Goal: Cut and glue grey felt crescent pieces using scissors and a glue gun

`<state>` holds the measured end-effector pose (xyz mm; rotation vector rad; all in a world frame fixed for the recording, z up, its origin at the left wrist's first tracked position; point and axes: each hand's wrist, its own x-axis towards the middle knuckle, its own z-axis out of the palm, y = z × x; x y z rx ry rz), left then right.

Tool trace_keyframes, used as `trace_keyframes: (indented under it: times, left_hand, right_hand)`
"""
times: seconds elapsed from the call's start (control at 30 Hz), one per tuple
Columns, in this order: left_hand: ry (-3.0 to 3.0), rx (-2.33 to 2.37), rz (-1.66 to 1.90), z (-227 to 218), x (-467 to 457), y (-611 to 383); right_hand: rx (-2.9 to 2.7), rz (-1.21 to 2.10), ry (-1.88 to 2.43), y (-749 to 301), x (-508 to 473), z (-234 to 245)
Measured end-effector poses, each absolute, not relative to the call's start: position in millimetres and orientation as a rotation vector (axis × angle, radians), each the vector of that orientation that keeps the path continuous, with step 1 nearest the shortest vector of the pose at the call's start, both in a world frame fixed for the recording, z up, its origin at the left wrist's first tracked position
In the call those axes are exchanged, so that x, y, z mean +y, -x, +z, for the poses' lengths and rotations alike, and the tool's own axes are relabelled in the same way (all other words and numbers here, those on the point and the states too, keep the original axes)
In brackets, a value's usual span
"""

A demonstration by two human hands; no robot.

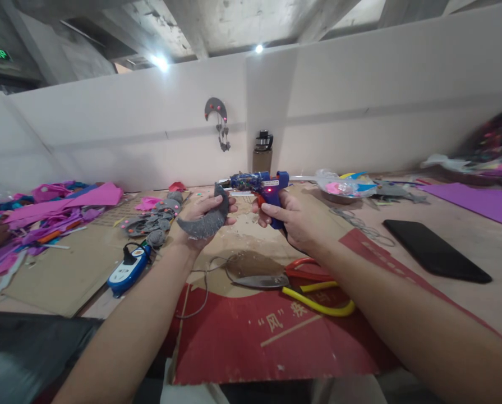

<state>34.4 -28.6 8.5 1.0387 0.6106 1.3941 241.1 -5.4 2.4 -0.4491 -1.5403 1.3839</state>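
Note:
My left hand (198, 221) is closed around a grey crescent-shaped felt piece (208, 221), held above the table. My right hand (295, 221) grips a blue hot glue gun (261, 185) with a red light on its side. Its nozzle points left toward the upper tip of the grey piece, close to it. Whether the nozzle touches the felt I cannot tell.
Scissors (276, 279) with red and yellow handles lie on the red and brown cardboard (251, 336) below my hands. A blue and white power strip (128, 269) sits at left, near grey felt pieces (152, 221). Pink felt scraps (57, 207) lie far left, a black phone (436, 249) right, a bottle (262, 151) at the wall.

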Motion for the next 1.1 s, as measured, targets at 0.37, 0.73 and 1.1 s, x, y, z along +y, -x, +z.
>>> trace_keyframes:
  times: [0.37, 0.73, 1.1]
  left_hand:
    - [-1.068, 0.66, 1.384, 8, -29, -34]
    - [-1.119, 0.677, 1.413, 8, -27, -33]
    - [-1.162, 0.782, 1.485, 8, -26, -34]
  right_hand:
    - [-1.587, 1.316, 0.521, -243, -9, 7]
    - [-1.712, 1.17, 0.61, -246, -14, 16]
    - [-1.708, 1.186, 0.6, -246, -12, 15]
